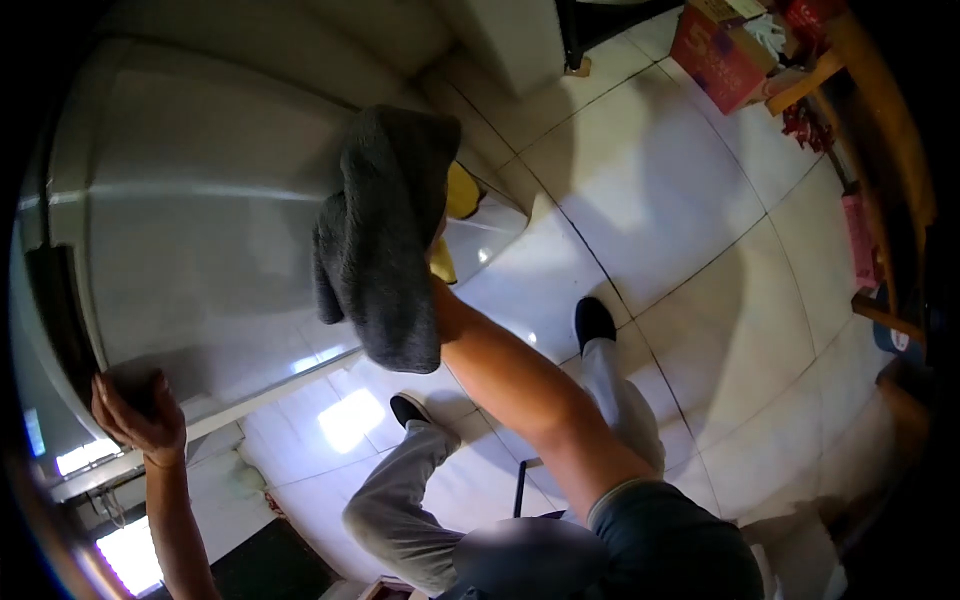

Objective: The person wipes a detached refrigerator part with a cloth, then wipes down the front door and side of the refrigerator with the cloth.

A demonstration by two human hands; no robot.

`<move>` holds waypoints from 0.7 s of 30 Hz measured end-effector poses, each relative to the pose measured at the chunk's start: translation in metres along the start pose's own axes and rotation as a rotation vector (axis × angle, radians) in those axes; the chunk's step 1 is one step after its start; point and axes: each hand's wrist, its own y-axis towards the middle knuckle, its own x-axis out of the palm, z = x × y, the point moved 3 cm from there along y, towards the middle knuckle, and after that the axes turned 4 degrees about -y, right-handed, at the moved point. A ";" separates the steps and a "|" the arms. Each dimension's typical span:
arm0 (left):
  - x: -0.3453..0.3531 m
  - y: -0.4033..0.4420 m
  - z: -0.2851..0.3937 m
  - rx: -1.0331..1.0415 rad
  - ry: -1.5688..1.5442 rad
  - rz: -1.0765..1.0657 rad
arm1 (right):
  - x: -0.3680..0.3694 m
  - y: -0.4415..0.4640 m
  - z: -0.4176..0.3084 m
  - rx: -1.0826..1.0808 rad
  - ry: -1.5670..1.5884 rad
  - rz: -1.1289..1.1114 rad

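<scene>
A large, glossy pale panel [210, 240], which looks like a refrigerator door, fills the left side. My left hand [140, 415] is at its lower left edge, near a dark recess, with the thumb apart from the fingers and the fingers bent over the edge. My right arm reaches up to the middle, where a thick grey cloth [385, 240] hangs over my right hand [441, 235] and hides most of it. The cloth lies against or just over the panel's right part. Yellow patches [462, 192] show beside the cloth; I cannot tell whether they belong to it.
Pale floor tiles [680, 200] spread below, with my dark shoes [595, 322] on them. A red cardboard box [725, 60] stands at the upper right by a wooden rack [880, 130]. A pink object [860, 240] is near the rack. A pale wall corner [505, 40] rises at the top.
</scene>
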 end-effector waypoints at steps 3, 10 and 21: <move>0.000 -0.009 -0.011 0.090 -0.022 0.014 | -0.012 -0.001 -0.036 -0.671 -1.176 -0.050; -0.012 -0.024 -0.026 -0.004 -0.015 -0.072 | -0.096 -0.006 -0.089 -0.873 -1.940 0.014; -0.018 -0.015 -0.017 -0.145 0.061 -0.087 | -0.314 0.022 -0.060 -0.202 -0.409 0.292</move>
